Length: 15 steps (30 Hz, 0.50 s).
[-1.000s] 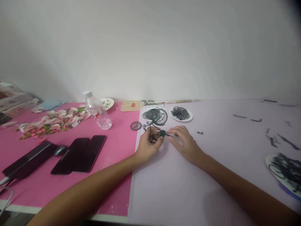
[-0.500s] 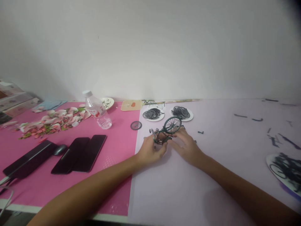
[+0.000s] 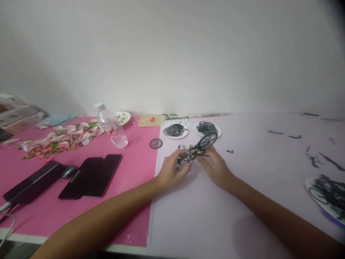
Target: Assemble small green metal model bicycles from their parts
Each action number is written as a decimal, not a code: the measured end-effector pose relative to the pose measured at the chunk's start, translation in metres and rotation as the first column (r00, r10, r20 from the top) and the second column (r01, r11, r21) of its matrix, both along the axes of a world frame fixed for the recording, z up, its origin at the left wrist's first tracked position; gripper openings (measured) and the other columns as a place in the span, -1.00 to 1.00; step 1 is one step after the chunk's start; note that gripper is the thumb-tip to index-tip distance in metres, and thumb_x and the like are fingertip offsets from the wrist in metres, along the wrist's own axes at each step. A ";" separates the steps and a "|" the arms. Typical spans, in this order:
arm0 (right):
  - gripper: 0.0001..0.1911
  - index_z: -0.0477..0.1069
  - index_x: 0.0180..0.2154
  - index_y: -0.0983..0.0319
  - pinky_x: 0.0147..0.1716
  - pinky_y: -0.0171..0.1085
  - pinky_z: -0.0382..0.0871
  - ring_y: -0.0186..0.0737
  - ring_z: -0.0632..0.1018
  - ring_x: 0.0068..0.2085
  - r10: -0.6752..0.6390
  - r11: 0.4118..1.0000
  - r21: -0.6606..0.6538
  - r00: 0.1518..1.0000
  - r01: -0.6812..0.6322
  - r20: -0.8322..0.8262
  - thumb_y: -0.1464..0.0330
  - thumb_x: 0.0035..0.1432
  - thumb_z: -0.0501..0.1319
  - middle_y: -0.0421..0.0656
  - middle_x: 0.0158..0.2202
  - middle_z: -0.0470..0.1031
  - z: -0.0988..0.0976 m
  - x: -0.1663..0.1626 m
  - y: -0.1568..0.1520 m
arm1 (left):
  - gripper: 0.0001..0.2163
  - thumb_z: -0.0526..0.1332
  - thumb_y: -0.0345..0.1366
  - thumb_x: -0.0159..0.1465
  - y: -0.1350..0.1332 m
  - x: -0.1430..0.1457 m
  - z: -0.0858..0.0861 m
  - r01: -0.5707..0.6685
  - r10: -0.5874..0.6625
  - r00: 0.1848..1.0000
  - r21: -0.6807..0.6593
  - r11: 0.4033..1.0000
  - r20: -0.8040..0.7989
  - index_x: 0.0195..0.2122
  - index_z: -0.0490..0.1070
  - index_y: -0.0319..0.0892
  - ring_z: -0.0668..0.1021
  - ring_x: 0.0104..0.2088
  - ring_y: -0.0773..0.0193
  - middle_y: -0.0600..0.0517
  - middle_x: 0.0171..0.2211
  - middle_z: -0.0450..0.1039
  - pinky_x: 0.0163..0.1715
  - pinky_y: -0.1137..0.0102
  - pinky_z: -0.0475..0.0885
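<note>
Between my two hands, just over the pale lilac table covering, is a dark green model bicycle (image 3: 194, 150) with one spoked wheel tilted up on its far right side. The fingers of my left hand (image 3: 172, 168) are closed on the frame's left end. My right hand (image 3: 215, 166) grips it near the wheel, with its fingertips partly hidden behind the model. A loose spoked wheel (image 3: 155, 143) lies flat on the pink mat, beyond and left of my hands. To the right of my right hand lies a small dark part (image 3: 230, 151).
Two white plates of dark model parts, a left one (image 3: 185, 136) and a right one (image 3: 219, 133), stand behind the model. Another loaded plate (image 3: 307, 185) is at right, near scattered dark strips. At left are a water bottle (image 3: 110, 126), two phones (image 3: 102, 176) and artificial petals (image 3: 61, 136).
The model bicycle has turned in my hands, its wheel shifting right and tipping flatter. My right hand has moved slightly to the right; the table items are unchanged.
</note>
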State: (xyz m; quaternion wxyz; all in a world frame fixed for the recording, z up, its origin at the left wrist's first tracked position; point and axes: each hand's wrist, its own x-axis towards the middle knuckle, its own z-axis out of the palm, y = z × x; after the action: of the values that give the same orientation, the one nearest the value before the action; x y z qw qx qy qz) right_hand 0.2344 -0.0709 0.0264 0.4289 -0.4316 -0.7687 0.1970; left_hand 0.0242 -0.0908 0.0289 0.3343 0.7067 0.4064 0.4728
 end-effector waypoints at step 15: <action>-0.67 0.45 0.01 0.12 -0.02 -0.06 0.46 -0.02 0.57 -0.07 -0.020 1.000 0.000 0.996 0.020 -0.089 0.06 0.44 0.12 -0.04 -0.04 0.54 -0.011 0.006 0.009 | -0.69 0.21 -0.26 0.45 0.005 -0.002 -0.008 0.039 -0.014 0.995 0.271 0.962 -0.096 0.19 0.49 -0.10 0.66 -0.07 0.13 -0.10 0.00 0.65 -0.07 0.29 0.54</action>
State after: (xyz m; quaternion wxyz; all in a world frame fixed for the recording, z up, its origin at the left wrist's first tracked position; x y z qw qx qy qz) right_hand 0.2401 -0.0617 0.0150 0.4648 -0.4300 -0.7446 0.2112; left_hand 0.0220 -0.0858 0.0208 0.2208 0.7727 0.3430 0.4864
